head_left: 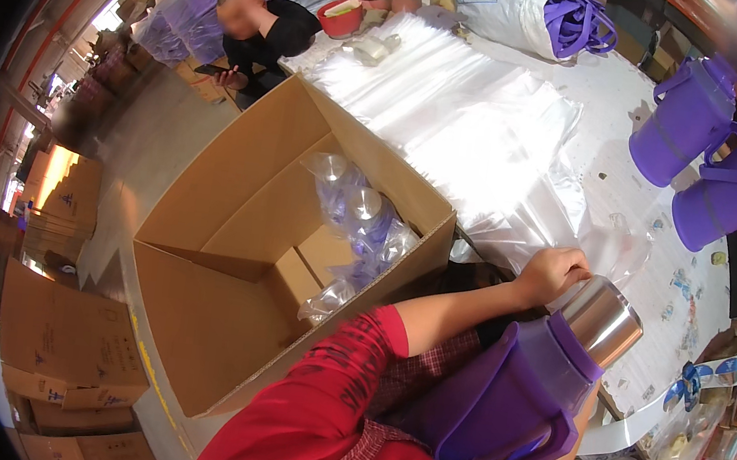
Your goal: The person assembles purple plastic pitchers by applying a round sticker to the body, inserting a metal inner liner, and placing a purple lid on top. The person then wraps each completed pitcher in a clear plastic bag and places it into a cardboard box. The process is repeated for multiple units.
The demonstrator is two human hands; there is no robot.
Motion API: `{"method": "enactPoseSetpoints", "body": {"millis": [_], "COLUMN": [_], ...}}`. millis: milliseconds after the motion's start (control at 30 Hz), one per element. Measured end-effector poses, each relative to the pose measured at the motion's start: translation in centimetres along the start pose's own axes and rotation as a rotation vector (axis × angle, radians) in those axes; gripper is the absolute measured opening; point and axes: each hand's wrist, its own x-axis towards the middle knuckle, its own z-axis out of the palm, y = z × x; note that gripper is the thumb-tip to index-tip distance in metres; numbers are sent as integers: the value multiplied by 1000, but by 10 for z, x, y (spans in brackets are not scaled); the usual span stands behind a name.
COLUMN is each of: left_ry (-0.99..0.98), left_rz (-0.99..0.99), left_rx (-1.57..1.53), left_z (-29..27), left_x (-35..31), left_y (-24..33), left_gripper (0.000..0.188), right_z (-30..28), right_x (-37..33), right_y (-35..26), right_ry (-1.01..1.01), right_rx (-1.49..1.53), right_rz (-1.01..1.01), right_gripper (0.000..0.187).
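Note:
A large purple jug [504,403] with a side handle leans against my body, its shiny steel top [601,323] tilted up toward the table. Just beside that top, my left hand [554,276] is closed, its fingers pinched on the edge of a clear plastic bag [601,249]. The bag lies at the near end of a spread stack of clear bags [455,121]. My right forearm [586,418] shows behind the jug's handle; the jug hides the hand and its fingers.
An open carton [191,328] on my left holds several bagged items [367,207]. Two purple jugs [684,131] stand on the white table [621,160] at far right. A sack of purple straps [515,13] and a red bowl [339,20] sit behind. Another person [268,34] is beyond the carton.

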Motion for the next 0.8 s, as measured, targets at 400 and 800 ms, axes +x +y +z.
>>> {"method": "enactPoseSetpoints", "body": {"millis": [400, 800], "left_ry": [33, -548], "left_rz": [-556, -193], "left_rx": [-1638, -935], "left_z": [-33, -132], "left_x": [22, -78], "left_y": [-3, 82], "left_gripper": [19, 25], "right_z": [-69, -41], "right_x": [-5, -176], "right_y": [102, 13], "right_ry": [166, 23], "right_rx": [-496, 299], "right_rz": [-342, -169], "right_gripper": [28, 28]}}
